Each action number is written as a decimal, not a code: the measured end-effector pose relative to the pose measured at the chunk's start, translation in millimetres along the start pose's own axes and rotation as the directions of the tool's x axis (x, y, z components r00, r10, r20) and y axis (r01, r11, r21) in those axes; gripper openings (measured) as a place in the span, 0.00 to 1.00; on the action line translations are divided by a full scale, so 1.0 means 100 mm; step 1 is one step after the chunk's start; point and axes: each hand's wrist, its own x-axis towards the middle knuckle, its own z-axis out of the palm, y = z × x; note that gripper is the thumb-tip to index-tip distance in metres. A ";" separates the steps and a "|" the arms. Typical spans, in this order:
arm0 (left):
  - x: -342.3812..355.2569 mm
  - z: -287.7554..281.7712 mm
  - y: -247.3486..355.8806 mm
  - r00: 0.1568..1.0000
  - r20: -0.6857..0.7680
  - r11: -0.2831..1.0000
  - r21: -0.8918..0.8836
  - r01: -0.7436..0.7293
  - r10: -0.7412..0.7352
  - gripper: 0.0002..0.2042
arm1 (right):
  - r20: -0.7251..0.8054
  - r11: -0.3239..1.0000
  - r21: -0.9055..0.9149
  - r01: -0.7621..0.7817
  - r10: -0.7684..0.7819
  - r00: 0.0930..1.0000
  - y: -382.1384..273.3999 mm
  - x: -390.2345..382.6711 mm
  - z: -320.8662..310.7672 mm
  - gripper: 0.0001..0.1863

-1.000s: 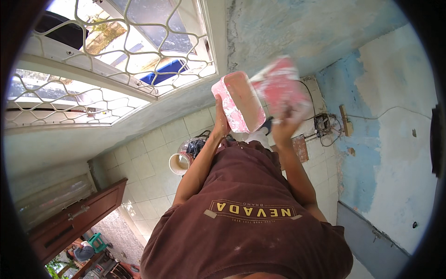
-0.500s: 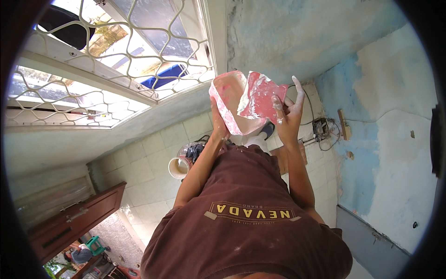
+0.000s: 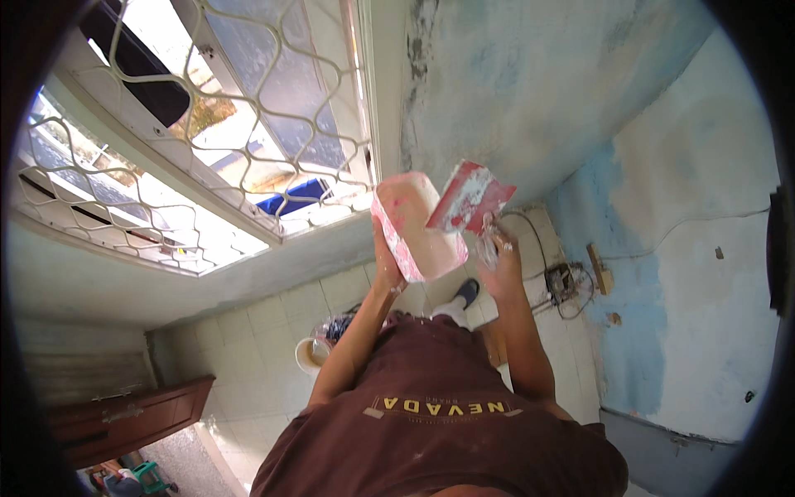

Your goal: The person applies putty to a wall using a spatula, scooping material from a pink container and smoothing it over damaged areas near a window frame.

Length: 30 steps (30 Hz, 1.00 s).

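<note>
My left hand [image 3: 387, 263] is wrapped round the left side of a pink rectangular plastic tub [image 3: 399, 247], held tilted in front of me. Pale putty-like paste and pink smears show inside it. In my right hand [image 3: 500, 258], the fingers are closed on the lower edge of a flat red putty spreader [image 3: 475, 199]. White paste streaks the spreader's face. It is raised at the tub's right side, its left corner by the rim; whether the two touch I cannot tell.
A window with a wavy metal grille [image 3: 269, 95] is at upper left beside a patchy blue-grey wall [image 3: 513, 91]. A white bucket [image 3: 300, 354] stands on the tiles left of me. Cables run to an outlet box [image 3: 563, 283] at right. A person [image 3: 126, 483] sits near a green stool [image 3: 150, 475].
The spreader has turned and shifted off the tub's right part, uncovering more of the inside. My right-hand fingers, one stretched out before, have drawn in. Tub and hands sit lower in view.
</note>
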 end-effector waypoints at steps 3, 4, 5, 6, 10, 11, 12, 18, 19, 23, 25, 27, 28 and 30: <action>-0.03 0.03 0.04 0.998 -0.020 0.997 0.032 -0.065 0.066 0.36 | -0.133 0.973 0.166 -0.162 0.184 0.974 -0.04 -0.09 0.27 0.11; -0.04 0.02 0.05 0.998 -0.006 0.998 0.009 -0.068 0.068 0.36 | -0.085 0.962 0.197 -0.189 0.209 0.974 -0.05 -0.09 0.25 0.12; -0.05 0.02 0.06 0.997 0.034 0.997 0.003 -0.073 0.072 0.36 | 0.087 0.947 0.243 -0.212 0.196 0.977 0.04 -0.04 -0.06 0.12; -0.05 -0.02 0.07 0.996 0.038 0.996 -0.027 -0.086 0.087 0.37 | 0.264 0.928 0.272 -0.255 0.183 0.947 0.09 0.15 -0.26 0.13; -0.02 0.09 0.07 0.997 0.072 0.998 -0.060 0.008 -0.003 0.38 | 0.232 0.991 0.127 0.047 -0.076 0.970 -0.56 0.35 0.35 0.14; -0.08 0.11 0.16 0.997 0.073 0.999 -0.034 0.003 -0.001 0.38 | 0.300 0.989 0.098 0.109 -0.134 0.945 -0.74 0.38 0.60 0.14; -0.07 0.10 0.22 0.996 0.088 0.999 -0.029 -0.030 0.033 0.38 | 0.366 0.983 0.074 0.165 -0.181 0.913 -0.97 0.42 0.90 0.14; -0.04 0.07 0.36 0.995 0.077 0.992 -0.111 -0.054 0.062 0.39 | 0.670 0.872 0.197 0.449 -0.454 0.587 -2.19 1.38 2.04 0.21; -0.05 0.04 0.38 0.994 0.070 0.993 -0.095 -0.071 0.078 0.40 | 0.574 0.856 0.146 0.496 -0.481 0.662 -2.41 1.43 2.36 0.22; -0.07 0.15 0.46 0.986 0.085 0.990 -0.033 -0.139 0.142 0.41 | 0.353 0.663 0.040 0.748 -0.709 0.610 -3.29 1.43 3.55 0.23; -0.06 0.21 0.43 0.983 0.105 0.988 -0.040 -0.146 0.149 0.41 | 0.472 0.376 -0.073 0.924 -0.803 0.365 -3.78 1.78 3.86 0.25; 0.00 0.12 0.42 0.980 0.113 0.986 -0.049 -0.160 0.165 0.41 | 0.433 0.118 -0.341 0.933 -0.861 0.267 -4.04 1.85 4.24 0.23; 0.02 0.10 0.41 0.978 0.115 0.985 -0.055 -0.166 0.171 0.41 | 0.442 0.064 -0.389 0.919 -0.862 0.247 -4.10 1.88 4.36 0.23; 0.03 0.08 0.46 0.979 0.119 0.986 -0.061 -0.158 0.165 0.41 | 0.458 -0.034 -0.477 0.878 -0.862 0.215 -4.13 1.95 4.53 0.23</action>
